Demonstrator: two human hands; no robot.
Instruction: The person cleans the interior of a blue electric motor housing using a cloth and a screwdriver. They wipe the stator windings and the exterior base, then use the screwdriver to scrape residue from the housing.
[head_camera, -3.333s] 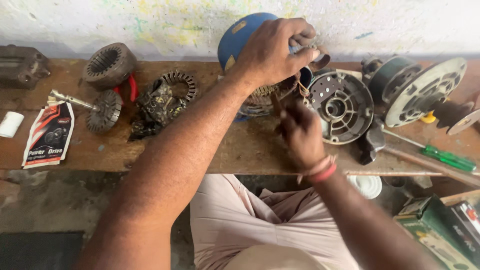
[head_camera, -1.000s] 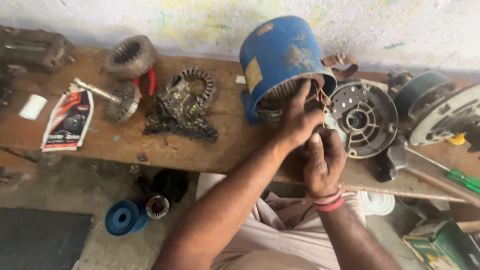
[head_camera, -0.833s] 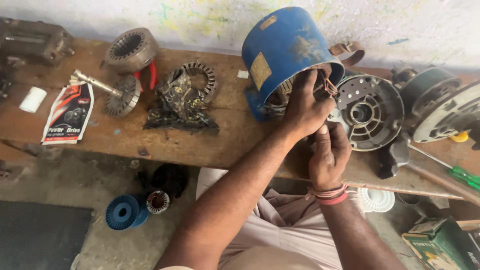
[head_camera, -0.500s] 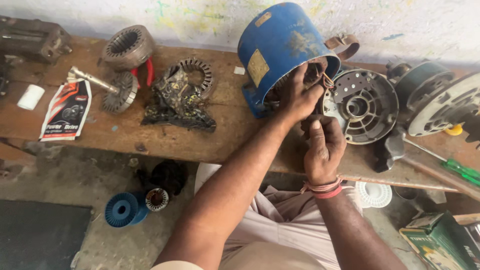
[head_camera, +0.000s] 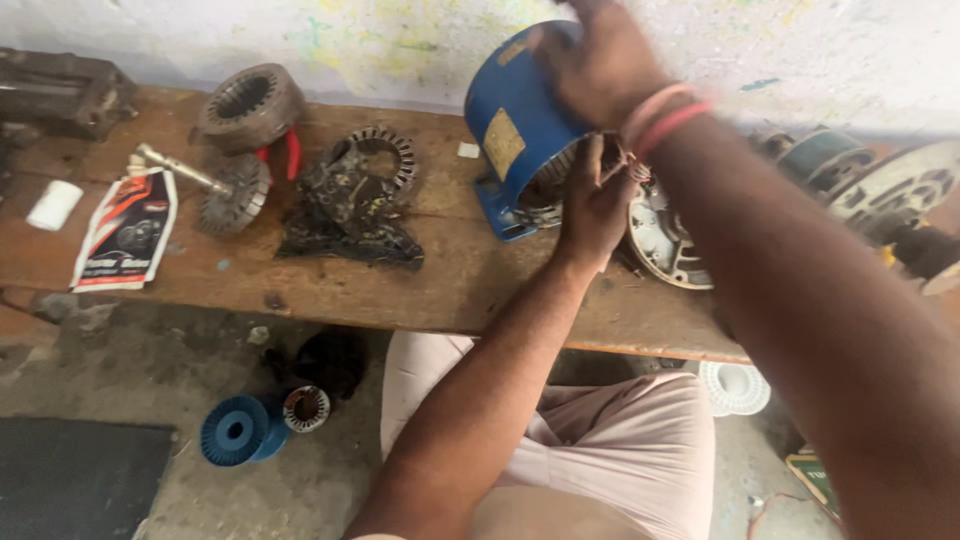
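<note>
At the far edge of the worktop (head_camera: 420, 290), right of centre, a blue motor housing (head_camera: 515, 130) lies on its side against the wall (head_camera: 780, 50), its open end turned toward the near right. Copper windings show inside the opening.

The left hand (head_camera: 592, 205) reaches up from the near side to the mouth of the housing. Its fingers (head_camera: 600, 160) are pressed together, pinching a small bundle of wire ends at the rim of the opening. The right hand (head_camera: 600, 60) comes in from the right and rests on top of the housing, fingers curled over the far upper edge; whether they grip it firmly cannot be told, as the hand is blurred. Pink and red bands (head_camera: 660, 110) circle the right wrist.

Just right of the housing, partly hidden by the right forearm, a round grey end cover (head_camera: 665, 245) lies flat. Further right sit a second round cover (head_camera: 880, 190) and other motor parts, blurred.

Left of the housing lies a ring-shaped winding core (head_camera: 385, 160) resting on a dark rag (head_camera: 345, 225). Further left are a rotor on a shaft (head_camera: 215, 190), a round steel core (head_camera: 248, 100) with red-handled pliers (head_camera: 285, 155) beside it, a printed packet (head_camera: 125, 230) and a small white roll (head_camera: 52, 205).

On the floor (head_camera: 150, 360) below, a blue spool (head_camera: 240, 430) lies beside a small copper-wound core (head_camera: 305, 408).
</note>
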